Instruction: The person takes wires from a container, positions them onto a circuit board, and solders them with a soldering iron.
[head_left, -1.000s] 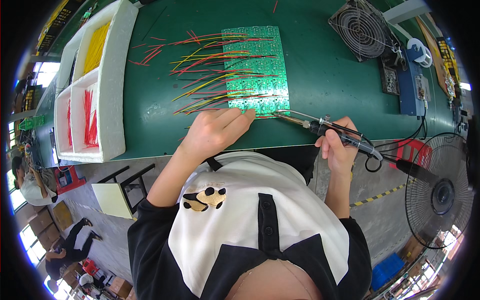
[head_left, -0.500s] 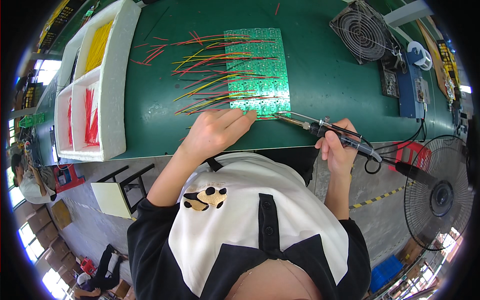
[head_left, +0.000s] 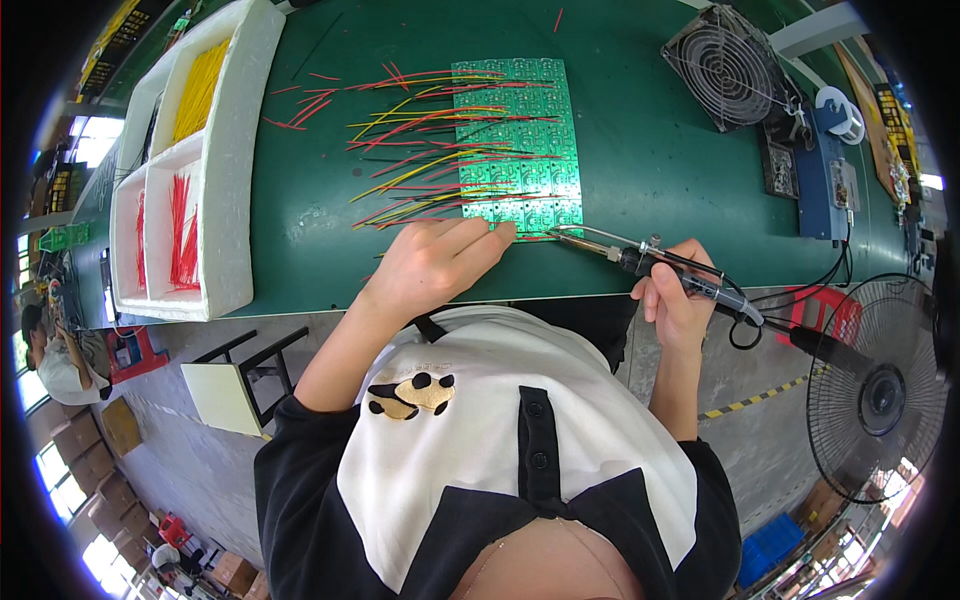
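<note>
A green panel of circuit boards (head_left: 545, 150) lies on the bench, with several thin red, yellow and black wires (head_left: 400, 185) laid across it, their tails trailing left. At the panel's near edge my left hand (head_left: 435, 265) is closed, its fingertips pinched on a red wire (head_left: 536, 239) whose end shows just past them; the rest is mostly hidden under the hand. My right hand (head_left: 677, 300) grips a black-handled soldering iron (head_left: 690, 284) with a thin metal feed tube along it. The iron's tip reaches the near right corner of the panel, close to that wire's end.
A white foam tray (head_left: 228, 170) of red and yellow wires stands on the left. At the right are a square fan (head_left: 722, 70), a blue box (head_left: 820, 190) and a white spool (head_left: 842, 112). A round fan (head_left: 880, 395) stands beside the bench. People sit at far left.
My hands, the soldering iron and the wires keep nearly the same places; the view has shifted very slightly. A person in the lower left background has changed posture.
</note>
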